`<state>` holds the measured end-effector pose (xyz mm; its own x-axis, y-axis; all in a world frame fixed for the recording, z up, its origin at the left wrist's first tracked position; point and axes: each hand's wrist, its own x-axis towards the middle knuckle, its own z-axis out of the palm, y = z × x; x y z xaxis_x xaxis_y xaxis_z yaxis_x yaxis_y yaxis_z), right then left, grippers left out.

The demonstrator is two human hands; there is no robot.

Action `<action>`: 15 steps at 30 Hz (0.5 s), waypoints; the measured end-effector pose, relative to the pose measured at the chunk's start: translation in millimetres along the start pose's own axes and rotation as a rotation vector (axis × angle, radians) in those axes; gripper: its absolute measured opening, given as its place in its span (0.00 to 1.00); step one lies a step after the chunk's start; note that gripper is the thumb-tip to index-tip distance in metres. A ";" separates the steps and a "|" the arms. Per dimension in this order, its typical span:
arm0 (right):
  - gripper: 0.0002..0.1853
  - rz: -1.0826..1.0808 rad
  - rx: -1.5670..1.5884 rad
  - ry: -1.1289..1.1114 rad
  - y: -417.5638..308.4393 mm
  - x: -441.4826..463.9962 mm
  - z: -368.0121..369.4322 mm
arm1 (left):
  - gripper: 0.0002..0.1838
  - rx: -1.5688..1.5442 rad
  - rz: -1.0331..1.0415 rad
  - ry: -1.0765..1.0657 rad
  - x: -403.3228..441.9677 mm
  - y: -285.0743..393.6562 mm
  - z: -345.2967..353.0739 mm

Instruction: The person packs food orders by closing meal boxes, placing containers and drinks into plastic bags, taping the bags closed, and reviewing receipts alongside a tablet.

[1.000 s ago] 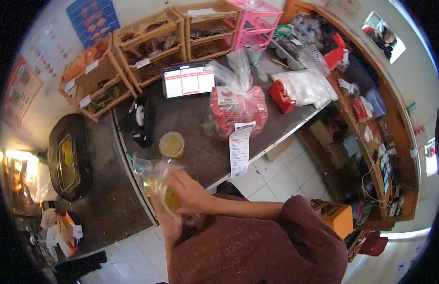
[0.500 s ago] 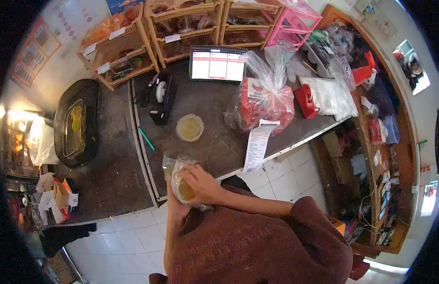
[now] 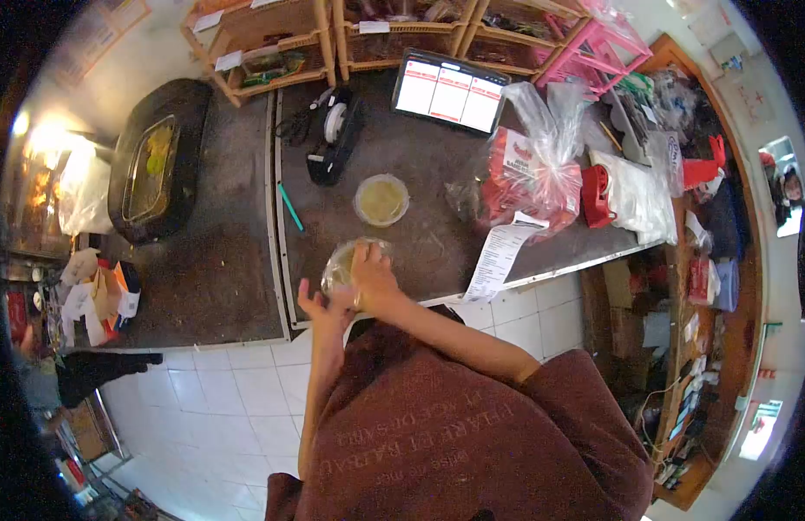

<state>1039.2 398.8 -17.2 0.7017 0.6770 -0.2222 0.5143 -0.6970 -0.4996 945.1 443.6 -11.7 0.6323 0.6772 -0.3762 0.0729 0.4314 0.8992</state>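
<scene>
plastic-wrapped tub (image 3: 341, 260) with yellowish contents, its edge in grip of right hand (image 3: 373, 276), left hand (image 3: 328, 307) open alongside

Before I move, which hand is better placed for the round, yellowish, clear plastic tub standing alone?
Probably right: the right hand is nearer that clear tub, though it touches the plastic-bagged tub; your left hand is farther back.

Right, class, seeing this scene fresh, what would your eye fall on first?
Probably the lit tablet at the back of the counter. Next, the red package in its clear bag, right of centre, its receipt reaching the front edge. Then the right hand on a tub, the left hand close by.
</scene>
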 end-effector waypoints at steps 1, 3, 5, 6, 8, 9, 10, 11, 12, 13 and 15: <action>0.51 -0.098 0.058 -0.086 6.9 4.1 1.9 | 0.43 0.272 0.170 0.087 -1.0 -4.8 3.7; 0.51 -0.289 0.178 -0.249 25.9 20.2 -6.0 | 0.41 0.517 0.230 0.133 2.3 5.1 5.4; 0.41 -0.237 0.030 -0.528 26.0 43.5 -40.0 | 0.40 0.648 0.189 0.165 1.7 16.5 8.3; 0.38 -0.308 0.067 -0.493 38.1 50.7 -45.7 | 0.39 0.778 0.322 0.222 -1.2 15.2 9.2; 0.33 -0.358 -0.015 -0.347 21.2 49.2 -104.6 | 0.40 0.845 0.442 0.276 -10.5 30.0 19.2; 0.36 -0.456 -0.144 -0.241 19.4 58.2 -114.2 | 0.40 0.884 0.502 0.304 -12.8 35.6 23.6; 0.39 -0.551 -0.270 -0.129 18.2 69.0 -119.0 | 0.42 1.084 0.674 0.287 -10.5 33.6 25.4; 0.41 -0.562 -0.409 -0.162 18.8 78.6 -117.5 | 0.37 1.120 0.644 0.274 -11.1 34.6 30.4; 0.43 -0.571 -0.549 -0.193 22.4 87.8 -112.4 | 0.32 1.155 0.612 0.259 -13.2 36.1 36.7; 0.45 -0.579 -0.693 -0.219 28.1 101.5 -106.8 | 0.28 1.186 0.585 0.245 -13.5 37.4 40.0; 0.49 -0.585 -0.657 -0.330 42.2 128.0 -91.0 | 0.19 1.186 0.553 0.243 -3.4 25.9 22.7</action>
<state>1195.6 434.6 9.5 0.1200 0.9247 -0.3613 0.9870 -0.1502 -0.0566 962.3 438.9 17.9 0.6524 0.7359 0.1808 0.5543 -0.6262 0.5483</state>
